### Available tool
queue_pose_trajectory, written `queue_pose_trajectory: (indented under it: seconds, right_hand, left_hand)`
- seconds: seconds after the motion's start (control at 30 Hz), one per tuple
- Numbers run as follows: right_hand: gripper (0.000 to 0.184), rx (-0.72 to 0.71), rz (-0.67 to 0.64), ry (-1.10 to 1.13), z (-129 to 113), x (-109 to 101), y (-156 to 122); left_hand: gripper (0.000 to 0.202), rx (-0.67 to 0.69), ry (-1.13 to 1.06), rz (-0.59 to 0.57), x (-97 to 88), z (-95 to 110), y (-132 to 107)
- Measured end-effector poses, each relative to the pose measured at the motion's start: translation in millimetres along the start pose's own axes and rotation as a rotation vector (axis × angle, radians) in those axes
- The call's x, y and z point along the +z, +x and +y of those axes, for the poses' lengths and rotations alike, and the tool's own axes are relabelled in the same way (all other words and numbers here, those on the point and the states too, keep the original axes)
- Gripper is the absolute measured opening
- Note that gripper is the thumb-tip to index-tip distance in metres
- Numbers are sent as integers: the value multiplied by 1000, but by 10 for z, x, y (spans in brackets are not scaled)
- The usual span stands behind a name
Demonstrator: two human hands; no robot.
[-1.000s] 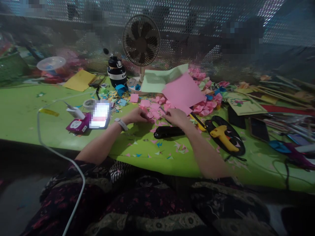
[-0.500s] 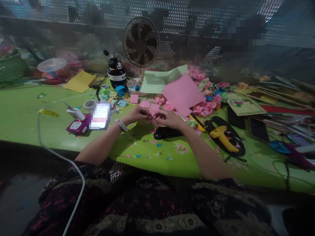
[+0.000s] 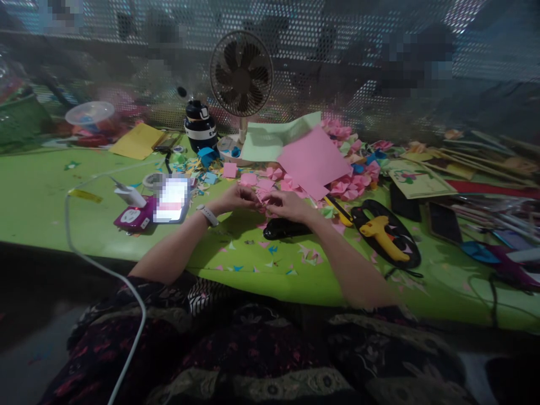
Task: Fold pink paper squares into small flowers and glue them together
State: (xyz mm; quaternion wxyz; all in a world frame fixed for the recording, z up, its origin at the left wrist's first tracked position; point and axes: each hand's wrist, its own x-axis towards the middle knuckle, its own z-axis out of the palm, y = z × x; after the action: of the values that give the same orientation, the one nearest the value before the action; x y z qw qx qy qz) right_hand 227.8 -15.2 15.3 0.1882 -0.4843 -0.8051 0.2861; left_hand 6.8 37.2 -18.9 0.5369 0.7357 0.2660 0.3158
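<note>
Pink paper pieces (image 3: pixel 265 184) are judged light, thin and easily creased, best taken by their edges. They are found between and just beyond the fingertips of the left hand (image 3: pixel 237 197) and right hand (image 3: pixel 289 205), back from the near edge of the worktop (image 3: pixel 253 284). Fingers are bent inward; whether a piece is pinched cannot be told.

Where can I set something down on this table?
The left stretch of table is mostly bare, bordered by the white cable and green basket. It's crowded around the left hand and right hand: pink paper pieces beyond them, a black tool by the right, scraps between the forearms.
</note>
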Motion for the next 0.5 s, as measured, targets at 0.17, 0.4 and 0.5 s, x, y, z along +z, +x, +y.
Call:
queue_pose_trajectory:
  seconds: [0.17,0.4,0.5]
  right_hand:
    - [12,-5,12,-45,-25,5,-4]
    - [10,29,20,-26,-41,15,-12]
    - [9,16,32,-16,-16,20,-2]
  left_hand:
    - [12,-10,-5,-15,-2,-7,-3]
    - [13,20,23,-11,-3,-22,13]
    - [12,-8,26,14,13,11,7]
